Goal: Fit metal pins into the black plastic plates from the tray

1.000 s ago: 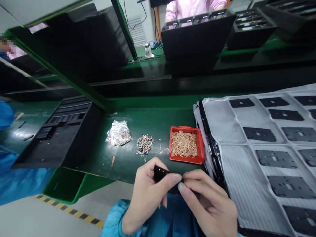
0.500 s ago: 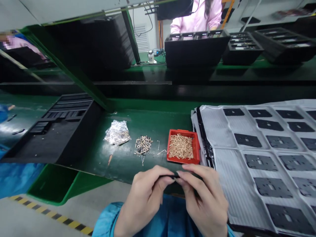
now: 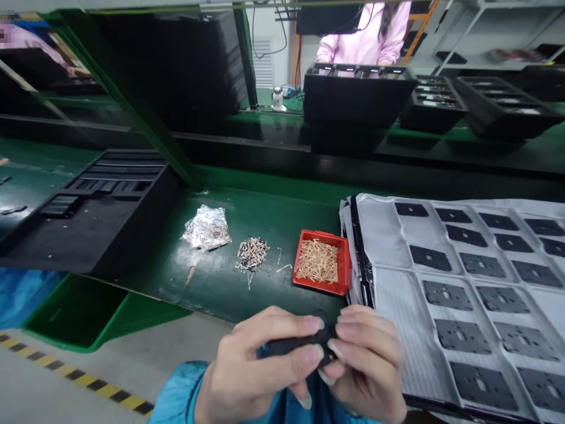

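Note:
Both hands hold a thin black plastic plate (image 3: 325, 337) close to my body, just past the table's front edge. My left hand (image 3: 260, 359) pinches it between thumb and fingers from the left. On the other side, my right hand (image 3: 369, 359) has its fingertips closed on the plate's right end. Much of the plate is hidden behind the fingers. Beyond the hands stands a red bin (image 3: 343, 277) of small tan strip-like pieces (image 3: 318, 261). Left of it lie a loose pile of small black and tan parts (image 3: 252, 253) and clear plastic bags (image 3: 206, 228) with small parts inside.
Rows of flat black plates (image 3: 462, 335) lie on a white sheet-lined tray (image 3: 392, 330) at the right. A large black case (image 3: 132, 229) with slots stands at the left, above a green bin (image 3: 70, 318). Across the bench, a person in pink (image 3: 362, 35) is behind black boxes (image 3: 357, 97).
The black plate was edge-on between the fingertips; now it is tilted so its face shows. My hands have come down slightly and the right fingers have shifted their hold. The view has shifted.

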Available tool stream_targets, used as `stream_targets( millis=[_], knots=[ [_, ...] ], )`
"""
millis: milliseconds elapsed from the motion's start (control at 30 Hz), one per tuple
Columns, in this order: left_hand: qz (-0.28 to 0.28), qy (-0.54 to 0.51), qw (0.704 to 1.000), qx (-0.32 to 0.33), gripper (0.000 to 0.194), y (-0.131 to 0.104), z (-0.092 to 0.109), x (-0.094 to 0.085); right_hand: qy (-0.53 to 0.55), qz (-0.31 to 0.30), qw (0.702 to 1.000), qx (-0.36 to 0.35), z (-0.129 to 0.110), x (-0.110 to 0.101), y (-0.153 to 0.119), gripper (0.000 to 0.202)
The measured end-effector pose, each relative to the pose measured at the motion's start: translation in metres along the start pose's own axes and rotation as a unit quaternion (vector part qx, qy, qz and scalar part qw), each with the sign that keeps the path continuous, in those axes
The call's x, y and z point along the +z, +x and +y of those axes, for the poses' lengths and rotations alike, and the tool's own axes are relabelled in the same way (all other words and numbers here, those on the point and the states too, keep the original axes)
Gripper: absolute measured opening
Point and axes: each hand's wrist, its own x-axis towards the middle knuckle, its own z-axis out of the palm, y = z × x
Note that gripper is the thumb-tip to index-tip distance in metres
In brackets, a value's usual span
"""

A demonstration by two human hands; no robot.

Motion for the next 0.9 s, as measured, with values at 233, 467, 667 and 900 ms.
stream_targets(
  millis=[233, 467, 667, 900],
  knots=[
    [0.000, 0.119, 0.993, -0.015, 0.025, -0.007, 0.009, 0.002, -0.021, 0.029, 0.998, -0.056, 0.001, -0.005, -0.004, 0.029],
    [0.029, 0.297, 0.954, 0.002, 0.031, 0.071, -0.029, -0.022, -0.096, -0.047, 0.986, 0.127, 0.007, -0.008, -0.006, 0.025],
    [-0.005, 0.353, 0.913, -0.202, 0.031, 0.245, -0.147, -0.020, -0.036, -0.200, 0.973, 0.106, 0.004, 0.005, -0.010, 0.028],
    [-0.069, 0.413, 0.873, -0.251, 0.035, 0.199, -0.171, -0.014, 0.051, -0.272, 0.957, 0.091, 0.004, 0.007, -0.016, 0.013]
  ],
)
